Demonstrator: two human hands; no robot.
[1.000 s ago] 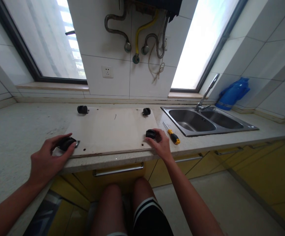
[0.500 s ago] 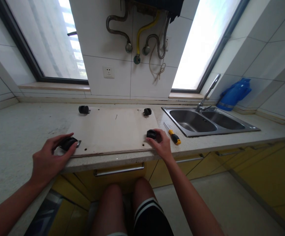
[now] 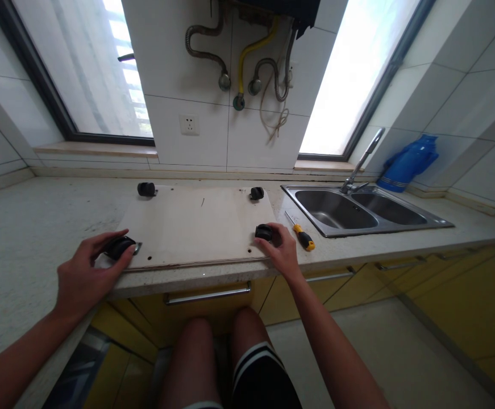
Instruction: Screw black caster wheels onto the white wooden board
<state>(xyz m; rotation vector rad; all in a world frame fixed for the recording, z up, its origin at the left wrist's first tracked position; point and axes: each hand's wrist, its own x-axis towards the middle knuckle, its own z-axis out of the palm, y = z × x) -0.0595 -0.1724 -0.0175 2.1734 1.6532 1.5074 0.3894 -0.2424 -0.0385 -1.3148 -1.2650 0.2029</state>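
A pale flat board (image 3: 196, 227) lies on the countertop along its front edge, with small dark holes near its near corners. My left hand (image 3: 87, 267) grips a black caster wheel (image 3: 119, 247) at the board's near left corner; a bit of its metal plate shows past my thumb. At the near right corner, my right hand (image 3: 280, 247) has thumb and fingers closed round another black caster wheel (image 3: 263, 232). Two more caster wheels stand at the far corners, one caster at the left (image 3: 146, 189) and one caster at the right (image 3: 256, 193).
A yellow-and-black screwdriver (image 3: 303, 236) lies on the countertop (image 3: 51, 216) right of the board. Beyond it is a steel double sink (image 3: 324, 232) with a faucet (image 3: 360, 162), and a blue bundle (image 3: 409, 162) in the corner. Yellow cabinets with a bar handle (image 3: 208, 295) run below.
The view has shifted very slightly. Both hands keep their hold on the two near casters, and nothing else has visibly moved.
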